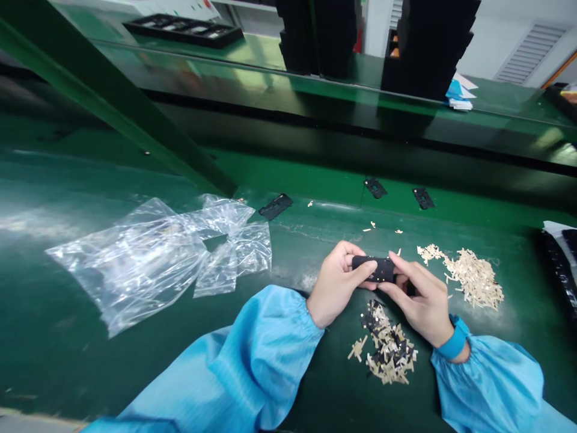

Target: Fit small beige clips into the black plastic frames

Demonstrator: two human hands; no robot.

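Between my two hands is a flat black plastic part [381, 270] with tiny light spots on its face. My left hand [340, 276] grips its left end, thumb on top and fingers beneath. At the right end, the thumb and fingertips of my right hand [419, 293] pinch its edge. Just below my hands lies a mixed pile of small black and cream strips [392, 349]. A larger heap of small cream pieces [475, 279] sits to the right of my right hand.
Clear plastic bags [157, 258] lie on the green bench at left. Similar black parts [276, 207] lie toward the back, with a few loose cream bits nearby. A slanted green post [121, 102] rises at left. Black tray stacks [428, 48] stand on the raised shelf; a black-wrapped item [561, 264] is far right.
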